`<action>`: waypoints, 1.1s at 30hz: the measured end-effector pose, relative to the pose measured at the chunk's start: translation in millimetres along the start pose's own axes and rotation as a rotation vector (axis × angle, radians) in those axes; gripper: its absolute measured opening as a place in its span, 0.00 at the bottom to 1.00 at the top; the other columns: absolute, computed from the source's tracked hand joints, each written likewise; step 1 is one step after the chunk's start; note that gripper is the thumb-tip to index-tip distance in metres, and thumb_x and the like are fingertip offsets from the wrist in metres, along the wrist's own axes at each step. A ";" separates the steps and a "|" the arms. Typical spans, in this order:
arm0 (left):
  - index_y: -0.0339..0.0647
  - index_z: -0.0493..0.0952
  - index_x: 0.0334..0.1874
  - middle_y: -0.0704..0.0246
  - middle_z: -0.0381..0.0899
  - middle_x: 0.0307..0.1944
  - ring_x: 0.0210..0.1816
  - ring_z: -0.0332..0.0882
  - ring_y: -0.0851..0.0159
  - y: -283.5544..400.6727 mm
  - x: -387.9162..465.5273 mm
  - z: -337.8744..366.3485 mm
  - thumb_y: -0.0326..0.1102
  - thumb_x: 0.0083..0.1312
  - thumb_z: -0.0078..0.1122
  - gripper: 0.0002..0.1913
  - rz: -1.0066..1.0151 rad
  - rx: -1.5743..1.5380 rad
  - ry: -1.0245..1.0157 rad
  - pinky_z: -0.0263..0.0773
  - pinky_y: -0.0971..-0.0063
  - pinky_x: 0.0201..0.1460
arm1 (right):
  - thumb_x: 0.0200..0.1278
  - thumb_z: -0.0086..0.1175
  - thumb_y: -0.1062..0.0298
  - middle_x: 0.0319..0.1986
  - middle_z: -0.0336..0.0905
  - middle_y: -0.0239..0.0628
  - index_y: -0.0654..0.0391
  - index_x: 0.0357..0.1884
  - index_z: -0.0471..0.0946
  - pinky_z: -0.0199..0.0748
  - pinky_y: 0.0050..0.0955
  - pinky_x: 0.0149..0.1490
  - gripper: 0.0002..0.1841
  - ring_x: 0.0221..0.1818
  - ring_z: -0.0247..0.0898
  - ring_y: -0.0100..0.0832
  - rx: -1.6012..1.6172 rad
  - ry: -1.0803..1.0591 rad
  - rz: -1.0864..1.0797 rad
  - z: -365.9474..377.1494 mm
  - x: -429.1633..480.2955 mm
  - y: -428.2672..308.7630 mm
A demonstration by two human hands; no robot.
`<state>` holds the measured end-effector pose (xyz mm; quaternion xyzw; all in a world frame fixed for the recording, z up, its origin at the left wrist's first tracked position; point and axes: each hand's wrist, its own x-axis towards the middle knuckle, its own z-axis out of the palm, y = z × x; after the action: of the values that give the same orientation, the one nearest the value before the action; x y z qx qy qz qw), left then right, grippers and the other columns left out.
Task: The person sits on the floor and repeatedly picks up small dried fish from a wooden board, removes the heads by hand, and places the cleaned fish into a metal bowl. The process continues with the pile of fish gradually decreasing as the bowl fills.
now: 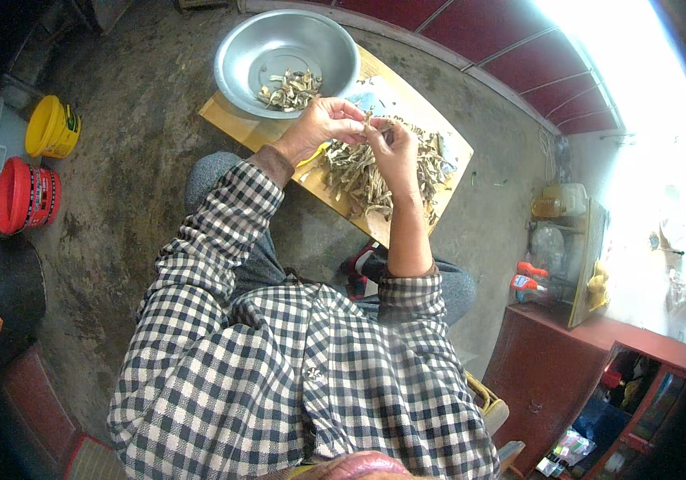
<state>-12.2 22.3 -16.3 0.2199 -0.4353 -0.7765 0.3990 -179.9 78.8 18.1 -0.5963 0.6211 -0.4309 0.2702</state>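
My left hand and my right hand meet over a low wooden table, their fingertips pinching a small dried strip between them. Below and around my right hand spreads a heap of dried, curled strips, seemingly dried vegetable or mushroom. A wide grey metal basin rests on the table's far left part, just beyond my left hand. In its bottom lies a smaller pile of similar dried pieces. Something yellow shows partly from under my left wrist; its kind is hidden.
A yellow bucket and a red bucket stand on the concrete floor at left. At right are a red-brown cabinet, a spray bottle and a board. My knees are close to the table's near edge.
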 end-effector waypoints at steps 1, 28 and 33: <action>0.35 0.79 0.44 0.66 0.84 0.37 0.37 0.83 0.71 -0.3 0.2 -0.3 0.29 0.63 0.67 0.10 -0.003 0.007 0.006 0.80 0.78 0.44 | 0.62 0.62 0.66 0.27 0.82 0.32 0.65 0.38 0.81 0.74 0.25 0.38 0.11 0.28 0.75 0.23 -0.063 0.015 0.007 -0.3 -0.7 -1.8; 0.33 0.77 0.49 0.67 0.84 0.38 0.37 0.82 0.72 5.1 9.9 -17.0 0.30 0.68 0.61 0.11 0.142 0.236 0.317 0.77 0.80 0.39 | 0.60 0.56 0.64 0.23 0.82 0.43 0.68 0.35 0.83 0.73 0.31 0.36 0.14 0.28 0.76 0.28 0.086 -0.083 0.106 41.0 53.9 5.8; 0.30 0.76 0.52 0.63 0.83 0.41 0.39 0.83 0.70 7.8 17.6 -33.7 0.28 0.69 0.56 0.12 0.146 0.219 0.518 0.80 0.79 0.39 | 0.55 0.58 0.62 0.25 0.83 0.46 0.66 0.32 0.84 0.74 0.32 0.37 0.14 0.30 0.78 0.30 -0.047 -0.170 0.145 63.2 87.8 -9.3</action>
<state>4.0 -11.2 -27.3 0.4206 -0.4149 -0.6122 0.5256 -134.0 -19.4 11.2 -0.5904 0.6474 -0.3431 0.3385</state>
